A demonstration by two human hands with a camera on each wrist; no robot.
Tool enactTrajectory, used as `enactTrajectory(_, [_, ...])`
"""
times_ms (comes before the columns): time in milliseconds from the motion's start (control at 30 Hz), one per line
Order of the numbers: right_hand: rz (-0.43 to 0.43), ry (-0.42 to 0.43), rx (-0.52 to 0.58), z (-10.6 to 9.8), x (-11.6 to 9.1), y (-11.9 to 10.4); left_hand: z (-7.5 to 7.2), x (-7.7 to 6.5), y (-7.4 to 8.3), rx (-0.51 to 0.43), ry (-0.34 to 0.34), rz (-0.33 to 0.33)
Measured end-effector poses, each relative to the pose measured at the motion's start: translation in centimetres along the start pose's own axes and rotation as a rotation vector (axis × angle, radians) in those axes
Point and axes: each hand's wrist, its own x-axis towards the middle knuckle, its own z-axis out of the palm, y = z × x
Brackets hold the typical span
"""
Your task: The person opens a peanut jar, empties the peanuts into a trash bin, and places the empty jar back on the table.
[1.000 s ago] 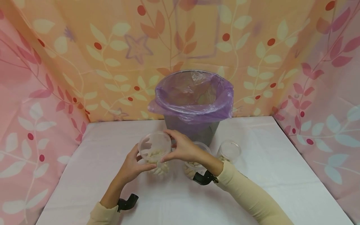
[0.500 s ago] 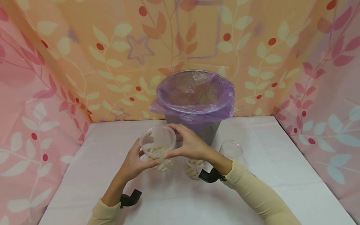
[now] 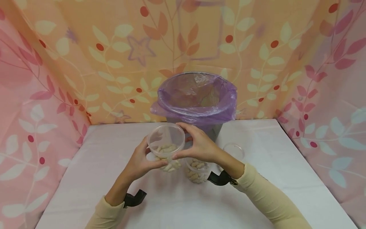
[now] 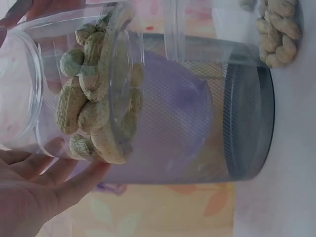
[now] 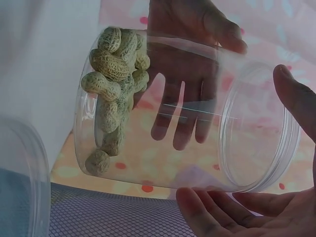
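Clear plastic jar (image 3: pixel 165 134), 1 of 3, up off the tbl (image 3: pixel 160 206), in front of the bin (image 3: pixel 215 131)! 2 hands on it: L hand (image 3: pixel 140 163) curved round its side, R hand (image 3: pixel 200 146) thumb & fingers gripping nr the top. Nuts (image 5: pixel 111 81) inside, 10-plus, overlapping. 2nd jar (image 3: pixel 197 172), w/ nuts, just R; 3rd jar (image 3: pixel 233 150) part-hid by R forearm (image 3: pixel 233 165). 1 purple bag (image 3: pixel 197 115) lines the bin.
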Motion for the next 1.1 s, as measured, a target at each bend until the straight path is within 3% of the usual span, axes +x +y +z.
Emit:
enactTrajectory(467, [0.012, 0.054, -0.017, -1.8, -2.5, 0.0, 1.6, 1.0, 1.8, -0.019, -0.085, 0.041])
enactTrajectory(1100, [0.016, 0.064, -0.084, -4.6, -5.7, 1.0, 6.1, 2.2, 3.3, -0.072, -0.020, 0.055])
